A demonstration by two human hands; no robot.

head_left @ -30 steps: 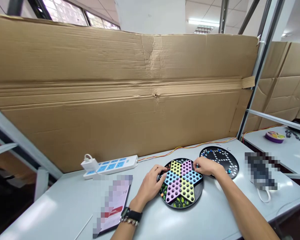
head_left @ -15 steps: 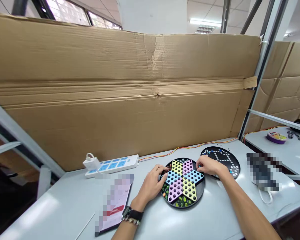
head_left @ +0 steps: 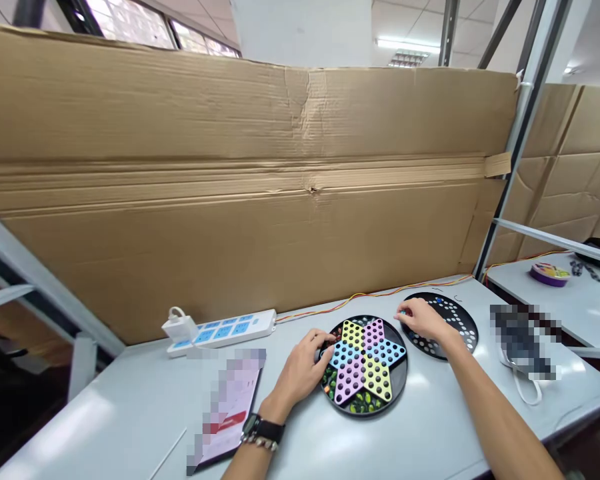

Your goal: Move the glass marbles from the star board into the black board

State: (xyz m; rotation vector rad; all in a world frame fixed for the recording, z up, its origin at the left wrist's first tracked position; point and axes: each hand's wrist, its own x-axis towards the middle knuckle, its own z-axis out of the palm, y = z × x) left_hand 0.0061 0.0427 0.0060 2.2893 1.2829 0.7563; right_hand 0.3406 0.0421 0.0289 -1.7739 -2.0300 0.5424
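A round black Chinese checkers board lies on the table, with a star of yellow, pink and blue points full of holes. Green-yellow marbles sit in its front tray section, with darker ones at the left. My left hand rests at the board's left rim, thumb and fingertips over the edge. To the right, my right hand is over the left part of a black disc with white dots. Its fingertips are pinched, and a small blue marble shows between them. Another blue marble lies on the disc.
Left of my left arm lies a tablet, partly blurred. A power strip with a white plug stands behind it. At the right is a blurred dark object with a white strap. Cardboard walls off the back.
My right hand has moved away from the board's right edge, a little farther back over the disc. My left hand stays at the board's left rim.
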